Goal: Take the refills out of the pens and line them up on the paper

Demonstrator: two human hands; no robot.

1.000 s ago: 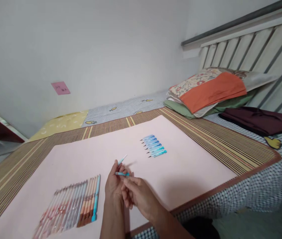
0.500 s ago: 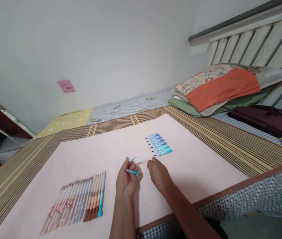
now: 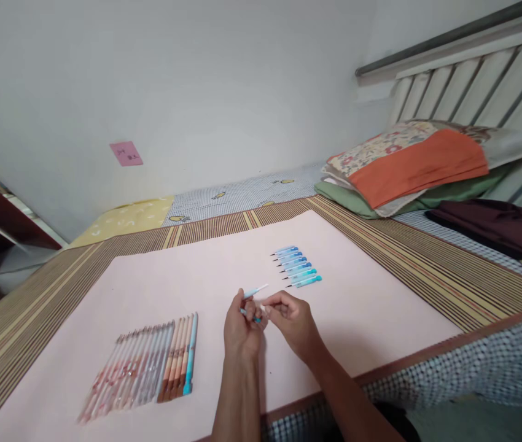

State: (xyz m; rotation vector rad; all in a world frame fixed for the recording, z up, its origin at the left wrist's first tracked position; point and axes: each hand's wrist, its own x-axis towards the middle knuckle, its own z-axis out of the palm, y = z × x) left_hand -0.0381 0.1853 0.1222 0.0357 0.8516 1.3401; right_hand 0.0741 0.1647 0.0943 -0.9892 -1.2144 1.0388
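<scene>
My left hand [image 3: 241, 325] is closed around a light-blue pen piece [image 3: 254, 291] with a white tip, which sticks out past the thumb and points up to the right. A second, darker blue piece [image 3: 257, 319] lies in its curled fingers, mostly hidden. Close beside it, my right hand [image 3: 291, 319] pinches thumb and forefinger together near the left fingertips; a small whitish thing may be between them, too small to name. Beyond the hands lies a row of several short blue pens [image 3: 295, 267], dark tips toward the left.
On the pink sheet [image 3: 150, 282], at the left, several longer pens [image 3: 136, 368] lie side by side, pink, grey, brown and turquoise. A striped mat [image 3: 371, 245] is under the sheet. Folded cushions [image 3: 417, 162] and a dark maroon cloth item [image 3: 495, 224] are at the right.
My right hand has moved left, its fingertips now close to my left hand. The blue piece in the left hand's fingers is more covered. The view has shifted slightly.
</scene>
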